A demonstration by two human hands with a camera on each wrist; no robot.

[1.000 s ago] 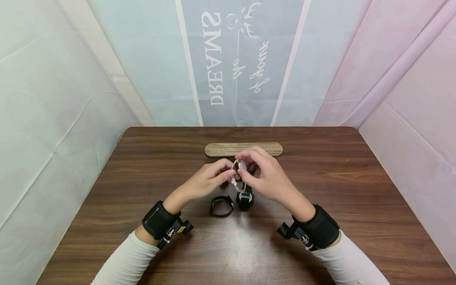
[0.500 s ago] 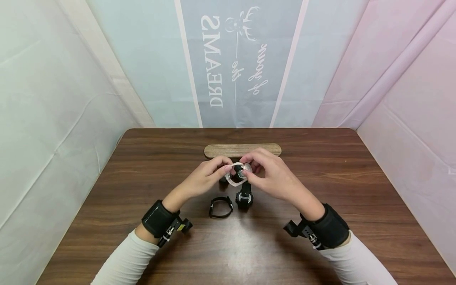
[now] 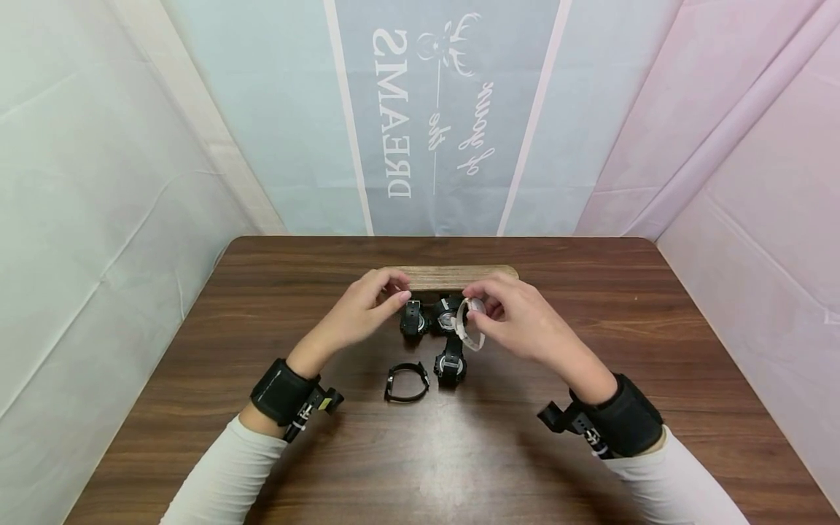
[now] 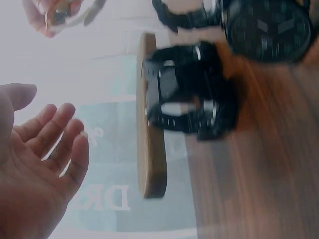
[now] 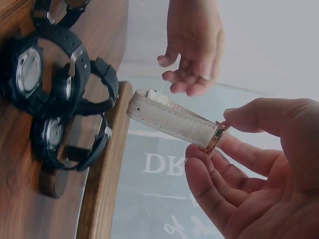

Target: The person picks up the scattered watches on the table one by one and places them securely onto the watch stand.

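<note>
My right hand (image 3: 521, 321) pinches a wristwatch with a white strap (image 3: 461, 333) by its case, above the table. In the right wrist view, the stitched white strap (image 5: 172, 122) hangs as a loop from a gold-edged case between thumb and fingers. My left hand (image 3: 361, 306) is off the watch, its fingers relaxed and holding nothing. Near its fingertips stands a black watch (image 3: 413, 321). Beside that stands another black watch (image 3: 445, 315), and nearer the person lie a third black watch (image 3: 450, 368) and a slim black band-like watch (image 3: 407, 399).
A rounded wooden board (image 3: 453, 276) lies behind the watches on the dark wood table (image 3: 262, 292). A printed curtain (image 3: 453, 117) hangs beyond the far table edge. White sheets (image 3: 85, 219) flank both sides.
My left hand has let go of the white-strapped watch and moved left. My right hand has carried the watch to the right, uncovering the black watches behind.
</note>
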